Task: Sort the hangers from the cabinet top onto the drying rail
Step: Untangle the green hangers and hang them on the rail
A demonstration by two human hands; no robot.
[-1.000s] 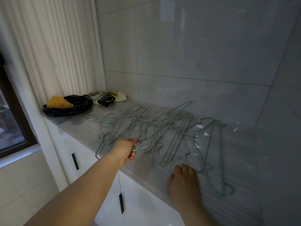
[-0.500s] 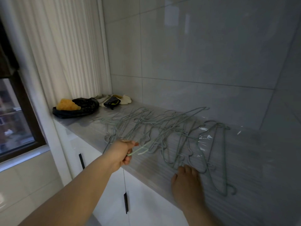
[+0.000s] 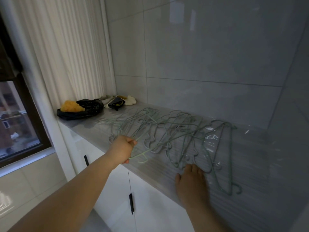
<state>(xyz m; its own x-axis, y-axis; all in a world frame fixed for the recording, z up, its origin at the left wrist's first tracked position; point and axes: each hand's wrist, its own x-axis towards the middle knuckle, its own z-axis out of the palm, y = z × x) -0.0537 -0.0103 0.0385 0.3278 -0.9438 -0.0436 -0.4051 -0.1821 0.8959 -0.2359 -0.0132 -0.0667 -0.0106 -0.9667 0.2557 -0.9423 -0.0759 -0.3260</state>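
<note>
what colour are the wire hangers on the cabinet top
Pale green hangers, all alike, seen best in the head view, the only one.

Home laundry nook: tiled wall, curtain, hangers.

Left arm stretches from 7 o'clock toward centre, left hand fisted around hangers. Right hand, at 5 o'clock, lies palm-down, fingers straight toward 12.

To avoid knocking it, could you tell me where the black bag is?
In the head view, the black bag lies on the cabinet top, far left, beside the curtain, beyond the hangers.
</note>
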